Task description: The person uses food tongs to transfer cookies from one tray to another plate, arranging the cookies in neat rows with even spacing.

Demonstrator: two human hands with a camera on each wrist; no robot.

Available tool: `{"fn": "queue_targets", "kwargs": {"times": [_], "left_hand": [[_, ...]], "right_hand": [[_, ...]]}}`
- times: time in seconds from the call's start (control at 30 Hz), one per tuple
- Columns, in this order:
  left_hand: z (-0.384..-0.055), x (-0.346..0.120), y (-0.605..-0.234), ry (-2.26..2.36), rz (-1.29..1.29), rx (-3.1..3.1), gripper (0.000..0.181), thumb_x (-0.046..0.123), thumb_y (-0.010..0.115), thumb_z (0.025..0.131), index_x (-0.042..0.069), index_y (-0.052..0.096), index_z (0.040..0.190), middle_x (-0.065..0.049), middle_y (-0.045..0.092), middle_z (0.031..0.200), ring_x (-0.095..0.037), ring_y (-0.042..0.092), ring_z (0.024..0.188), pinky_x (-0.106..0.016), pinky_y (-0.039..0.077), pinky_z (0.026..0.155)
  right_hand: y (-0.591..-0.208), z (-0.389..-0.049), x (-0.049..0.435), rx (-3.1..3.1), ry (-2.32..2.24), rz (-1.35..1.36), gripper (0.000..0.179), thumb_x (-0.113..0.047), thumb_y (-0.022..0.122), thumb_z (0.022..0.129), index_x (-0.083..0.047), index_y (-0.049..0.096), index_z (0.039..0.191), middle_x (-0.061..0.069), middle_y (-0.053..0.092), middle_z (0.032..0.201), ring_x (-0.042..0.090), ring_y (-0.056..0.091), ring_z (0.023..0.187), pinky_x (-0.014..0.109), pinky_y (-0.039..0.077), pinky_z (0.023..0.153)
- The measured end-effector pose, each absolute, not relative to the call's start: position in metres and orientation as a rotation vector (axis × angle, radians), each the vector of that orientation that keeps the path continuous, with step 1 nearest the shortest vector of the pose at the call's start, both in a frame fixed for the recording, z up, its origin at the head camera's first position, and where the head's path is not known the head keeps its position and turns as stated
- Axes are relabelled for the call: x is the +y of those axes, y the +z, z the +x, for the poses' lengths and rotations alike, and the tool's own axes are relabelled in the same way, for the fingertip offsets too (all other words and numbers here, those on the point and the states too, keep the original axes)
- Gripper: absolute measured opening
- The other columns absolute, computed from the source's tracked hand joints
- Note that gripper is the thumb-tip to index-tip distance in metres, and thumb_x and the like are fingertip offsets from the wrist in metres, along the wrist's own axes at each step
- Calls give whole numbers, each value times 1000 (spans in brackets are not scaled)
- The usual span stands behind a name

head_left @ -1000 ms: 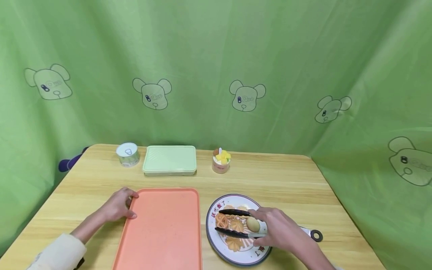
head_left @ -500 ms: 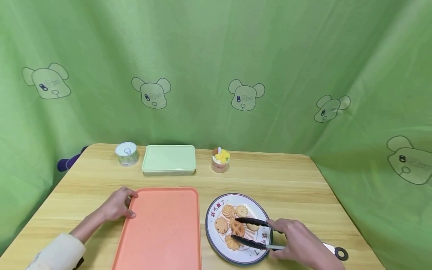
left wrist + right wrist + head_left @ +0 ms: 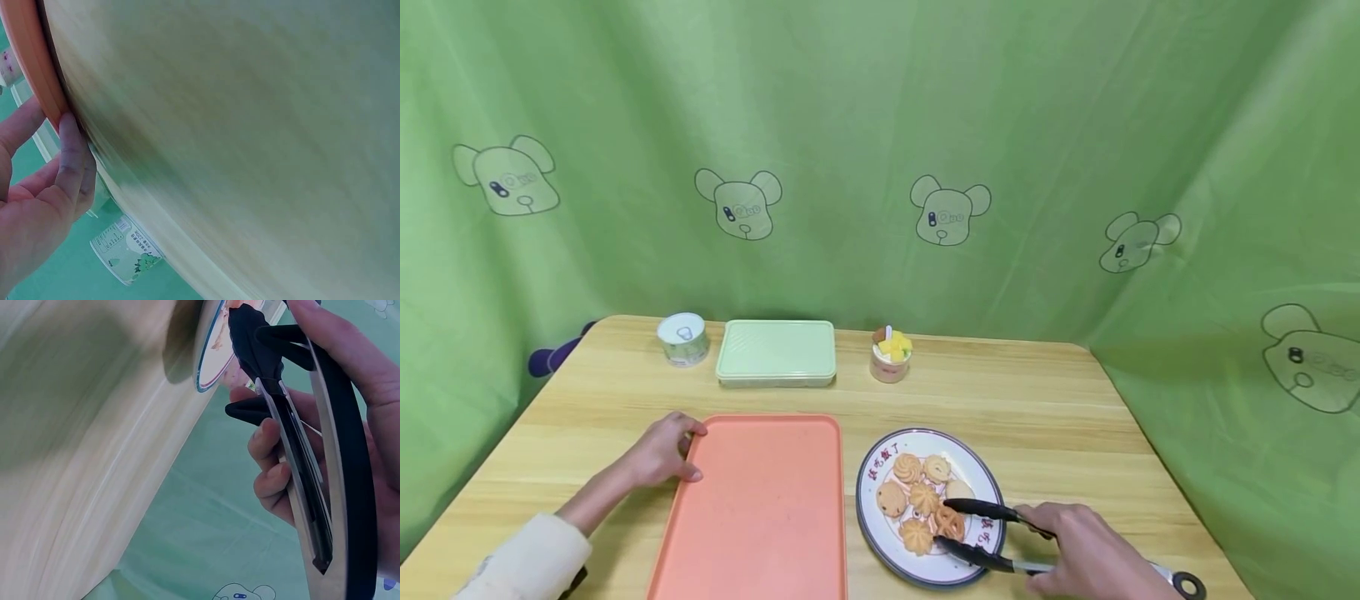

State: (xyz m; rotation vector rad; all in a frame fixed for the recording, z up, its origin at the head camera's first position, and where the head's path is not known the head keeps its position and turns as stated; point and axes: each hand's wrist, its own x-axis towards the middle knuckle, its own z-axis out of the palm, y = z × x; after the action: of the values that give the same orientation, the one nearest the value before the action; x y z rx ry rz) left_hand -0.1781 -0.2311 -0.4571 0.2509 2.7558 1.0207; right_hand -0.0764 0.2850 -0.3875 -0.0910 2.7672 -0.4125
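In the head view my left hand (image 3: 662,450) holds the far left corner of a coral-pink tray (image 3: 760,508) lying on the table. The left wrist view shows thumb and fingertips at the tray's rim (image 3: 32,62). My right hand (image 3: 1093,552) grips kitchen tongs (image 3: 988,558) with black scalloped tips and metal arms. Those tips are spread over the right front of a round plate (image 3: 976,467), either side of a pretzel-shaped cookie (image 3: 951,522). Several other cookies (image 3: 917,537) lie on the plate. In the right wrist view fingers wrap the tongs' arms (image 3: 359,475).
At the back of the table stand a tin can (image 3: 683,340), a pale green lidded box (image 3: 777,353) and a small dessert cup (image 3: 891,357) with yellow topping. A green curtain (image 3: 850,125) hangs behind and on both sides. The plate sits right of the tray.
My right hand has drawn the tongs right and toward me. The pretzel-shaped cookie has shifted with the tips from the plate's left side to its right front. My left hand stays put.
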Motion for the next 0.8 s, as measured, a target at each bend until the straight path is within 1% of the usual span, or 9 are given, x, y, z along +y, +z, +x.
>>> {"fn": "queue_targets", "kwargs": {"times": [0.3, 0.53, 0.67, 0.8], "left_hand": [[-178, -232, -459, 993, 264, 2773, 64, 4, 85, 59, -10, 57, 114, -19, 53, 103, -21, 54, 81, -29, 48, 65], [-178, -233, -459, 995, 277, 2784, 62, 3, 85, 59, -10, 58, 113, -19, 54, 102, -20, 55, 80, -28, 48, 64], [-178, -232, -460, 1002, 279, 2787, 62, 3, 86, 58, -11, 58, 112, -18, 54, 101, -19, 55, 79, -28, 48, 64], [-178, -232, -459, 1009, 268, 2780, 63, 3, 86, 58, -11, 57, 112, -18, 54, 100, -19, 56, 80, -28, 49, 64]], "right_hand": [[-394, -73, 286, 2754, -408, -52, 77, -31, 90, 52, -10, 65, 121, 7, 66, 117, 26, 59, 111, 53, 47, 92], [-386, -77, 285, 2732, -415, -32, 78, -34, 90, 53, -12, 63, 123, 7, 65, 119, 26, 59, 110, 55, 47, 93], [-381, -78, 287, 2849, -443, -195, 84, -42, 89, 53, -5, 61, 123, 13, 66, 117, 32, 61, 109, 53, 49, 90], [-382, -84, 287, 3051, -426, -398, 91, -52, 85, 55, 6, 58, 120, 23, 65, 113, 38, 63, 104, 51, 52, 87]]}}
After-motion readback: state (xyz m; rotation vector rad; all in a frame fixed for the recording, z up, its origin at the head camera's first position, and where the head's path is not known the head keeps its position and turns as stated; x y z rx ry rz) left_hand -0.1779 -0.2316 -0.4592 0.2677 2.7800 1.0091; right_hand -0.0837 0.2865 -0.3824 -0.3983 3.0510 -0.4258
